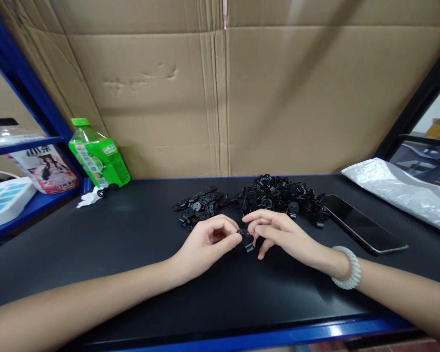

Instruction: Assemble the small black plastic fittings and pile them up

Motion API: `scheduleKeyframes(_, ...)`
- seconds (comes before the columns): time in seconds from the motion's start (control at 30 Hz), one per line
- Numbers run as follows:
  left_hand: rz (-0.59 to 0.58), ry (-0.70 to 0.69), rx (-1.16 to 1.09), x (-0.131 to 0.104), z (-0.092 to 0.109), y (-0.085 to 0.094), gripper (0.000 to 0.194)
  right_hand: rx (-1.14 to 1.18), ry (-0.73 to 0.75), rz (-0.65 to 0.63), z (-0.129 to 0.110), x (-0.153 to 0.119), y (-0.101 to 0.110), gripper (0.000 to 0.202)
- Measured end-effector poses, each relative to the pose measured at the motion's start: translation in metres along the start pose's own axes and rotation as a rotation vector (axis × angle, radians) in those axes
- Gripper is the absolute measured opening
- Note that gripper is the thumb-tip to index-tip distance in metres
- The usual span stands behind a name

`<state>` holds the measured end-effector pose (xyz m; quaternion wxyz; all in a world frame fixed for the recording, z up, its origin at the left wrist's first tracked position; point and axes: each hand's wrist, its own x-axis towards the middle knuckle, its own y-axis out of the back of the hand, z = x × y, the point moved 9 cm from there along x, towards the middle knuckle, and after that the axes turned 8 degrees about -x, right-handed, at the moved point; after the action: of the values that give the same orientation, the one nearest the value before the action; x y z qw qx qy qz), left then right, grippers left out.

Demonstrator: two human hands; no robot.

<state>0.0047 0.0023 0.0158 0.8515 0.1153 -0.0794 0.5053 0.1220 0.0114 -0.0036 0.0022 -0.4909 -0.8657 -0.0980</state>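
Between thumb and fingertips, my left hand [210, 242] pinches a small round black plastic part [247, 238] with a tab at its lower edge. My right hand [278, 232] is just to the right of that part, fingers bent and apart; whether a fingertip touches it I cannot tell. Behind my left hand lies a smaller pile of flat black plastic pieces [200, 205]. A larger heap of round black parts [282, 195], some with shiny clips, sits behind my right hand.
A phone [364, 222] and a silvery plastic bag [403, 188] lie at the right of the black table [139, 305]. At the back left stands a green bottle [100, 156], with crumpled white tissue [90, 197] before it. Cardboard [161, 98] walls off the back.
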Motion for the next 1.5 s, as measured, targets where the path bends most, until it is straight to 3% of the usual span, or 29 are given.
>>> scheduleKeyframes(0.17,-0.021,-0.038,0.134,-0.001,0.004,-0.004,0.016,0.065,-0.033,0.041,0.003,0.001,-0.001,0.03)
scheduleKeyframes(0.3,0.05,0.076,0.082,0.0,-0.007,0.001,0.015,0.044,0.022,0.091,0.0,0.001,0.001,0.024)
scheduleKeyframes(0.4,0.036,0.138,0.052,0.001,-0.012,-0.001,0.018,0.041,0.084,0.111,-0.006,0.001,0.003,0.018)
scheduleKeyframes(0.53,0.002,0.118,0.058,0.001,-0.01,-0.003,0.019,0.047,0.1,0.111,-0.009,0.001,0.003,0.019)
scheduleKeyframes(0.77,0.025,0.083,0.078,0.002,-0.006,0.002,0.019,-0.008,-0.062,0.058,0.004,0.0,-0.004,0.025)
scheduleKeyframes(1.5,0.052,0.085,0.085,0.0,-0.007,0.002,0.017,-0.06,-0.014,0.079,0.002,-0.002,-0.003,0.025)
